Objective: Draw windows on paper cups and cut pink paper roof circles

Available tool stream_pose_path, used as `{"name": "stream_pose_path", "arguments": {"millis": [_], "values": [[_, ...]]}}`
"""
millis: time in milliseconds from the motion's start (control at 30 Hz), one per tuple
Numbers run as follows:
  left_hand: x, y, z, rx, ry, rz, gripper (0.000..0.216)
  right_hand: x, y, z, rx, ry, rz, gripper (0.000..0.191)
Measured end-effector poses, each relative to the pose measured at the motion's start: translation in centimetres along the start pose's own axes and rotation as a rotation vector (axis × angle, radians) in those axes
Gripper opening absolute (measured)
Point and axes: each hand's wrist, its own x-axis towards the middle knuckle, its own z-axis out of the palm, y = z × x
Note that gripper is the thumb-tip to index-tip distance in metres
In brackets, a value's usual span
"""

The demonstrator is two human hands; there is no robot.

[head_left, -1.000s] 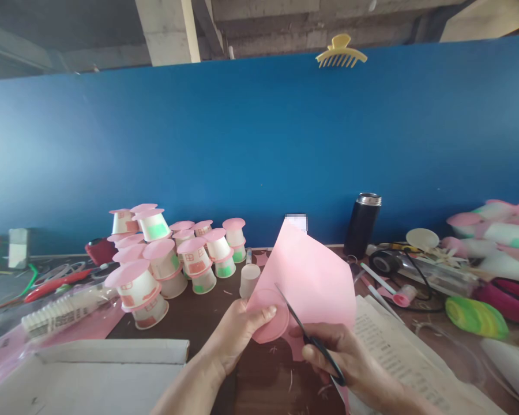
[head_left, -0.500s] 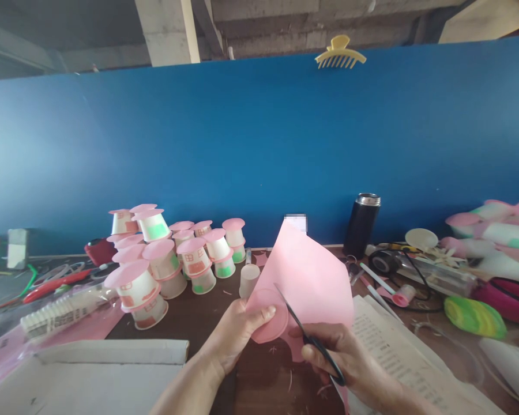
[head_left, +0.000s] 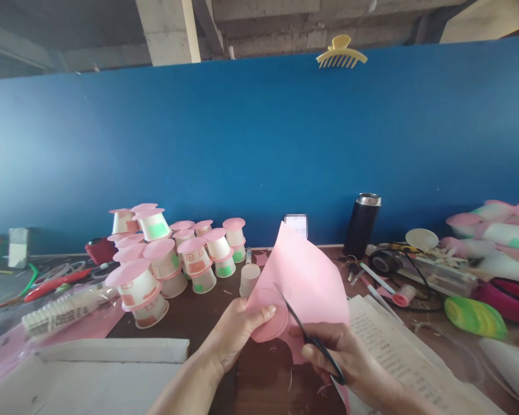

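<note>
A large sheet of pink paper [head_left: 313, 282] stands up in front of me, with a round outline at its lower left part. My left hand [head_left: 244, 325] pinches the paper there, thumb on top of the circle. In my right hand [head_left: 335, 346] is a pair of scissors [head_left: 324, 351] with black handles, fingers wrapped through the loops. The blades lie against the paper along the right side of the circle. Just behind my left hand stands a plain white paper cup [head_left: 249, 279]. Pink offcuts lie below the sheet.
Several decorated paper cups with pink discs [head_left: 194, 259] stand stacked at left, near a white cardboard box [head_left: 112, 369] and bagged cups [head_left: 64, 308]. At right are a black bottle [head_left: 362, 225], printed papers [head_left: 398, 346], a green-yellow item [head_left: 474, 317] and more cups [head_left: 506, 233].
The pink sheet's upper right part has bent slightly inward to the left, uncovering small items beside the bottle. Both hands and the scissors stay almost where they were.
</note>
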Motion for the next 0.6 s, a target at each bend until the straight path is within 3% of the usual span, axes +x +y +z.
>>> {"name": "stream_pose_path", "arguments": {"millis": [600], "values": [[-0.06,0.52,-0.21,0.056,0.005,0.011,0.036,0.07,0.18,-0.15,0.024,-0.008,-0.006,0.054]]}}
